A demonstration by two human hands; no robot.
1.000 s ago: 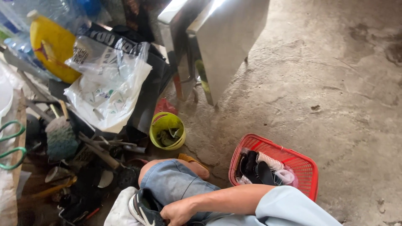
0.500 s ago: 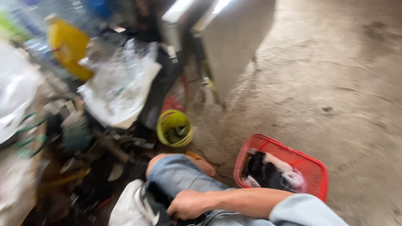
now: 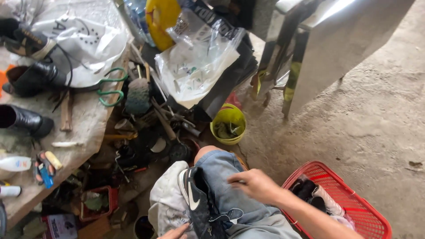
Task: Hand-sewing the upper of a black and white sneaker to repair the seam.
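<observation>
Right hand (image 3: 256, 185) lay over the person's knee, fingers (image 3: 235, 179) loosely curled and pinched on something thin and dark, too small to identify. Left hand (image 3: 175, 232) showed only at the bottom edge; fingers touched the black sneaker (image 3: 197, 206), but whether they gripped it could not be told.

The sneaker, black with white mark and sole edge, lay on the lap just below and to the left of the right fingers, its laces trailing across the blue jeans (image 3: 221, 177). A white cloth (image 3: 166, 203) sat under the sneaker, on its far side from the right fingers.

Behind the right wrist stood a red plastic basket (image 3: 349, 199) holding dark and white footwear. Beyond the knee, ahead of the fingers, a yellow-green bucket (image 3: 228, 117) stood on the floor amid scattered tools. Farther out, a clear plastic bag (image 3: 197, 62) rested on dark sheets.

Well off to the left, the table (image 3: 84, 119) carried black boots (image 3: 26, 119), green-handled scissors (image 3: 108, 90) and a white bag (image 3: 84, 40).
</observation>
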